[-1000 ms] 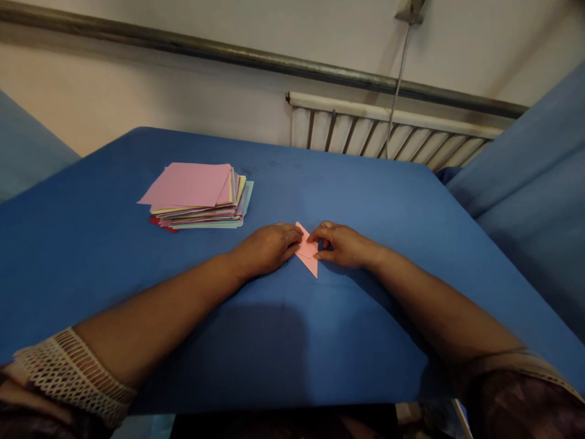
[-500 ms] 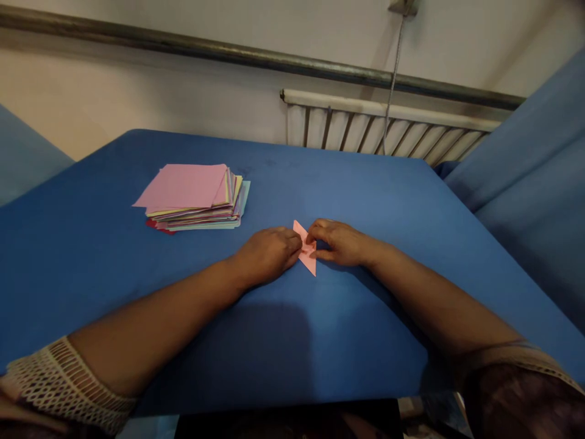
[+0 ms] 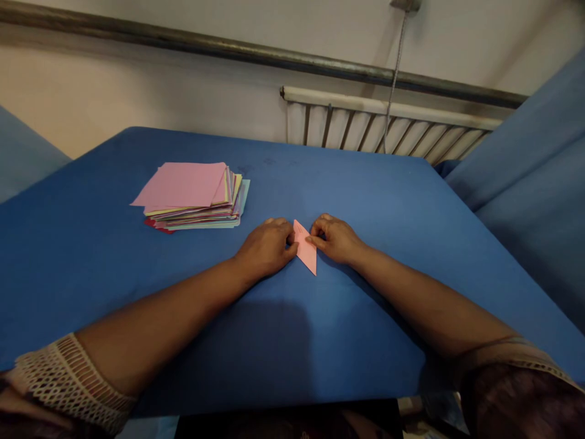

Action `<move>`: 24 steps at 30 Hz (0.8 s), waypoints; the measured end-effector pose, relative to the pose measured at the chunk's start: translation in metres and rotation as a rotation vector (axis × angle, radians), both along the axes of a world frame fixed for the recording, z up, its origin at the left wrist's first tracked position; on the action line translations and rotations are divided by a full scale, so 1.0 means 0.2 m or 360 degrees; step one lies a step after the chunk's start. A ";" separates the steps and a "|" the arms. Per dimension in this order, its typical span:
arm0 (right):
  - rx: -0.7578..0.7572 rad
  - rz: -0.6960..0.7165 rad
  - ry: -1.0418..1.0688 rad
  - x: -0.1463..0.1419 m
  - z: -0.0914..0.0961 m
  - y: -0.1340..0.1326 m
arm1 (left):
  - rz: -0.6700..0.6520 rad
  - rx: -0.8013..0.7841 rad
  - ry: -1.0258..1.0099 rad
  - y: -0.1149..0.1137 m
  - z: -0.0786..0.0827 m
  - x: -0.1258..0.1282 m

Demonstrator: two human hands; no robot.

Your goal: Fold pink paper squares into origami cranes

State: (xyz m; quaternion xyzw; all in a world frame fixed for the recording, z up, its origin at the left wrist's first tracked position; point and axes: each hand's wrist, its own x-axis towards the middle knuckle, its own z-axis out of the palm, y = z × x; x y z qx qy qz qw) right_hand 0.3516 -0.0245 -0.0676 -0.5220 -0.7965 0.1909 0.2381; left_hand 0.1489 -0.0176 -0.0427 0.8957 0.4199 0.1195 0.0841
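Observation:
A small folded piece of pink paper [image 3: 306,251], shaped like a slanted diamond, lies on the blue table between my hands. My left hand [image 3: 269,245] pinches its left edge, thumb on the near side and fingers curled. On the opposite edge, my right hand [image 3: 336,238] is closed, with thumb and forefinger pressed at the paper's upper right side. The lower tip of the paper points towards me and is uncovered. Both wrists rest low, close to the table.
A stack of coloured paper sheets [image 3: 187,186], pink on top, sits at the back left of the blue table [image 3: 365,341]. Behind the table are a radiator [image 3: 347,116], a pipe [image 3: 205,46] and a hanging cord [image 3: 393,85]. Blue curtains [image 3: 534,171] hang at the right.
My fingers have drawn back from the paper's middle to its two side edges. The pink paper now looks flatter and more of its surface shows; it stays in place.

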 end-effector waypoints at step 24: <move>0.0057 -0.0055 -0.0220 0.00 0.01 -0.02 | -0.0439 0.0062 0.0272 -0.03 0.04 -0.05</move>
